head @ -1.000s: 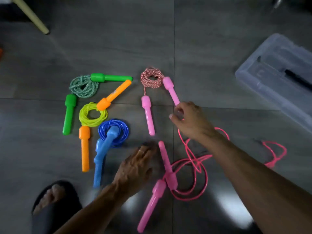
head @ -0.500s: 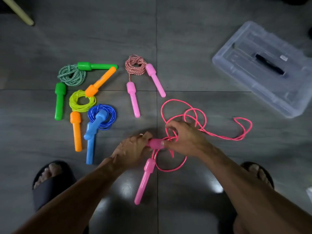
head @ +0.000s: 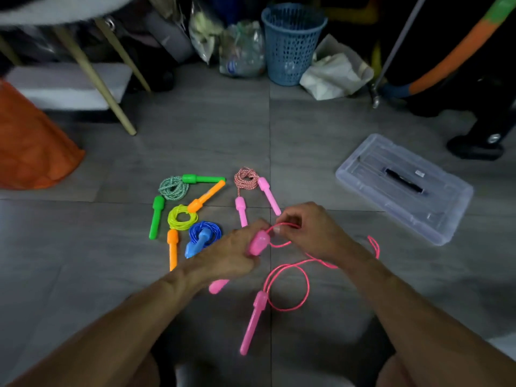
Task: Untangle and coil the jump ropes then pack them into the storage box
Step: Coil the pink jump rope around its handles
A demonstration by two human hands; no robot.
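Two hands work one pink rope (head: 290, 286) above the floor (head: 111, 247) — left hand (head: 226, 258) has its grip curled round a pink handle (head: 258, 243), right hand (head: 310, 230) pinches the cord just beside it. Rest of cord loops down w/ 2nd handle (head: 252, 322) hanging below. Four coiled ropes lie near, to the left: green (head: 173, 188), yellow (head: 183, 217), blue (head: 205, 236), red-white (head: 247, 177). Clear storage box (head: 405, 188) sits well apart, right.

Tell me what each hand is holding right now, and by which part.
The left hand grips one handle of the pink jump rope around its shaft. The right hand pinches the pink cord just beyond that handle's top. The other handle hangs free.
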